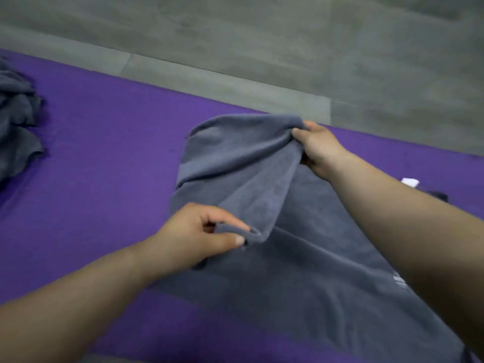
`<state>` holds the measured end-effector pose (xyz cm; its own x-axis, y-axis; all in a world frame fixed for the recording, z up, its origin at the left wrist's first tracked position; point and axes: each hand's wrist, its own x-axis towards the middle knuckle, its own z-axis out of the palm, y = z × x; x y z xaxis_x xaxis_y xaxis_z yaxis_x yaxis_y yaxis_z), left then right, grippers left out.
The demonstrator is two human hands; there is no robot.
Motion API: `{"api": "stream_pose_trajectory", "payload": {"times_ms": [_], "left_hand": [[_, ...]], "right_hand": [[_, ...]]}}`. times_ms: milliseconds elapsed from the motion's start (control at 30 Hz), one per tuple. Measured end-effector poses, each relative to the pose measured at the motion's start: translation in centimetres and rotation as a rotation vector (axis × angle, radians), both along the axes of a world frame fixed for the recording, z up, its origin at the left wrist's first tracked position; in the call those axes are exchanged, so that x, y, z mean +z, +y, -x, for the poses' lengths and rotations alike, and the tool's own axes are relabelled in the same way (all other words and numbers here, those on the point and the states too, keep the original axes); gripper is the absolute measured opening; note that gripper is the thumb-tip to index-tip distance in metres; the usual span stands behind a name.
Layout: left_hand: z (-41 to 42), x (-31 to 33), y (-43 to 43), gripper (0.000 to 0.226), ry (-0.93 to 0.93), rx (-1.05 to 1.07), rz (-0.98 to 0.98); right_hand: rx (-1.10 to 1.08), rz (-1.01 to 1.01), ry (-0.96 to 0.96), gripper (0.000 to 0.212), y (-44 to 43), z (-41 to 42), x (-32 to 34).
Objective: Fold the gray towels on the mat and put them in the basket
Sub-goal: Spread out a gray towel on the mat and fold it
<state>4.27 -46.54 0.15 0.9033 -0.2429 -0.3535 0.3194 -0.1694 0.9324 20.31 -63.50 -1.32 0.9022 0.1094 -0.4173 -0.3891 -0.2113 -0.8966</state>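
Lying crumpled at nine o'clock on the purple mat [99,158] is a heap of gray towels [15,121]. My left hand [199,237] pinches a corner of the spread towel [262,179] at center; my right hand [317,150] grips its far edge at one o'clock. At three o'clock, a white tag [410,182], unreadable.

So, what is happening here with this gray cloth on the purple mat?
A person is folding a gray towel on the purple mat. The left grip pinches a near corner and the right grip holds a far corner, so that one flap is raised above the part that lies flat. A crumpled heap of gray towels lies at the mat's left edge, not yet folded. No basket is in view.
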Motion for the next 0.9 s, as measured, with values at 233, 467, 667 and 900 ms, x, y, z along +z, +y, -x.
{"api": "stream_pose_trajectory", "payload": {"times_ms": [233, 467, 667, 900], "left_hand": [[-2.0, 0.0, -15.2, 0.012, -0.106, -0.353, -0.151], [1.9, -2.5, -28.8, 0.015, -0.044, -0.509, -0.138], [5.2, -6.1, -32.7, 0.048, -0.113, -0.630, -0.250], [5.3, -10.2, -25.0, 0.052, -0.435, -0.941, -0.807]], "right_hand": [[-0.258, 0.137, 0.019, 0.038, -19.7, 3.6, 0.7], [-0.426, 0.043, 0.080, 0.039, -30.3, 8.3, -2.2], [-0.623, 0.177, 0.193, 0.049, -36.8, 14.4, -5.4], [-0.465, 0.488, 0.377, 0.033, -34.4, 25.7, -8.9]]}}
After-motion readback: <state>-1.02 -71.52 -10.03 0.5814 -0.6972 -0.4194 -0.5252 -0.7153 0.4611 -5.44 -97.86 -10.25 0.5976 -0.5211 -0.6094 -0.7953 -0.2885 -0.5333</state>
